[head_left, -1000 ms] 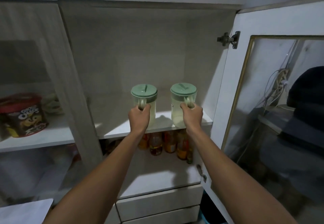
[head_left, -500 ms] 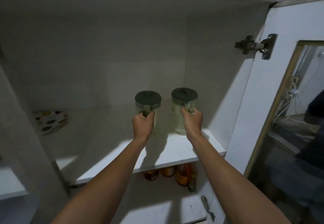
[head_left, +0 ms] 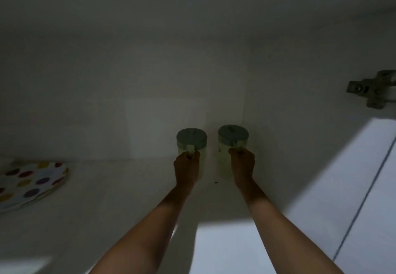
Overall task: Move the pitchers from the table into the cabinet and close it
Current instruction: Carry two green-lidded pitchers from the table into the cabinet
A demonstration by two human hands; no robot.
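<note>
Pitchers stand upright at the shelf's (head_left: pixel 128 188) back right corner: left hand (head_left: pixel 186 167) grips the left pitcher's (head_left: pixel 191 143) handle, right hand (head_left: pixel 243 164) the right pitcher's (head_left: pixel 233 139) (release means pulling straight back).

Hands (head_left: pixel 186 167) grip 2 pitchers (head_left: pixel 232 143).

Both arms are reaching further into the cabinet, carrying the left pitcher (head_left: pixel 191 145) and the right pitcher (head_left: pixel 232 143) from the shelf's (head_left: pixel 128 188) front edge back toward the rear wall. The view is closing in: the bottles below and the door's glass are dropping out of sight, and the spotted plate (head_left: pixel 32 182) is showing larger at the left.
</note>
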